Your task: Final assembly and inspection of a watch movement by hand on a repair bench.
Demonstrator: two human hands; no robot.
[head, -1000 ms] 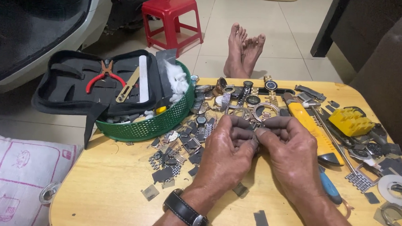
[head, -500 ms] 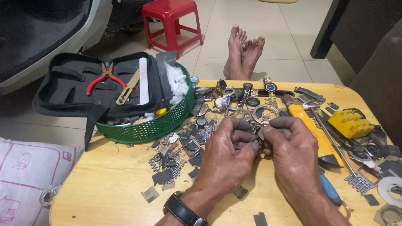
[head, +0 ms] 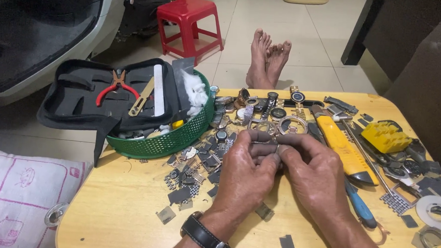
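Watch part (head: 271, 143) hidden between left hand (head: 245, 173), right hand (head: 314, 172)

Home watch-repair corner: my low wooden desk (head: 125, 214) strewn with watch parts, black zip tool case (head: 106, 95), tiled floor (head: 295, 37).

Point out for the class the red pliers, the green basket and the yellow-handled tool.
red pliers (head: 113, 87), head view, on the red handles in the open black case.
green basket (head: 172, 141), head view, on its mesh wall facing the person.
yellow-handled tool (head: 341, 148), head view, on the middle of the yellow handle.
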